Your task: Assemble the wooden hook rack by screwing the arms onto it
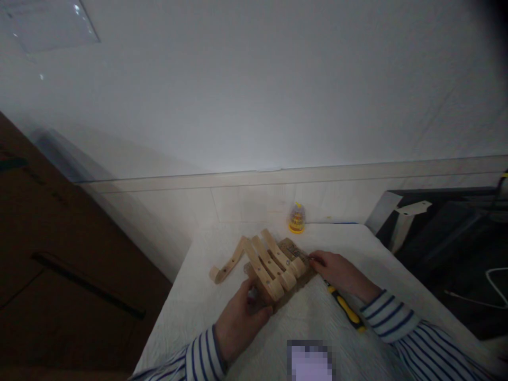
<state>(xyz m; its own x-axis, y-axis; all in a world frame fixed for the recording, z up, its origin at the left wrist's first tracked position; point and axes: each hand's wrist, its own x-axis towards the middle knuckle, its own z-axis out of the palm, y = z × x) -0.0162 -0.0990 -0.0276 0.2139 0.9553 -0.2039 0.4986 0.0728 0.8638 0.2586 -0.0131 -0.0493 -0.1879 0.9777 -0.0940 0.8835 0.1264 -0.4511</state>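
Observation:
Several curved wooden hooks (pixel 266 267) with screw holes lie side by side on a brown flat piece (pixel 308 279), which looks like printed cardboard. One more wooden hook (pixel 233 259) angles out to the left on the cloth. My left hand (pixel 240 320) is closed around the lower left end of the brown piece, thumb in front, close to the nearest hook. At the far right end of the piece, my right hand (pixel 337 271) has its fingers pinched together; what they hold is too small to tell. A screwdriver (pixel 346 308) with a yellow and black handle lies just below my right hand.
A white cloth (pixel 186 296) covers the table, which meets a white wall. At the back edge stands a small clear container (pixel 297 219) with a yellow base. Brown cardboard (pixel 79 254) leans at left; dark panels with a metal bracket (pixel 413 208) are at right.

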